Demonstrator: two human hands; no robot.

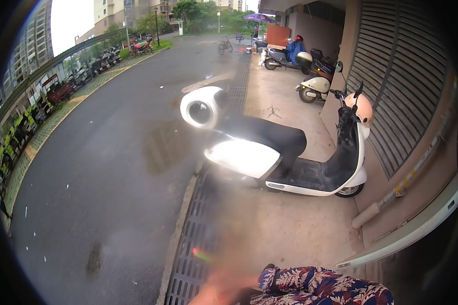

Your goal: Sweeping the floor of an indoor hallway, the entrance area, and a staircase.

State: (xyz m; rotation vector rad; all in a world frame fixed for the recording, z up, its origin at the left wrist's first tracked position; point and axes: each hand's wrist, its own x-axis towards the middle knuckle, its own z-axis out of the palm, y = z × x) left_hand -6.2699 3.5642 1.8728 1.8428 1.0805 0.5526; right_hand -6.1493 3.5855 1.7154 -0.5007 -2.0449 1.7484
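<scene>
At the bottom edge a blurred, bare stretch of skin (223, 284) shows, seemingly my left hand or forearm; its fingers cannot be made out. It lies beside legs in dark trousers with a pale and red leaf pattern (316, 284). Just above it, over the drain grating (189, 244), is a small blurred red and green streak (202, 254); whether I hold it is unclear. My right hand is out of view. Ahead stands a white electric scooter (244, 158) with a black seat (267, 129), a white rear box (189, 108) and a peach helmet (360, 108) at its handlebar.
Wet asphalt road (110, 171) runs along the left, with parked motorbikes (99, 63) beyond. More scooters (315, 89) stand farther along the paved strip. On the right are a louvred wall (400, 76), a pipe (366, 215) and a pale door edge (408, 240).
</scene>
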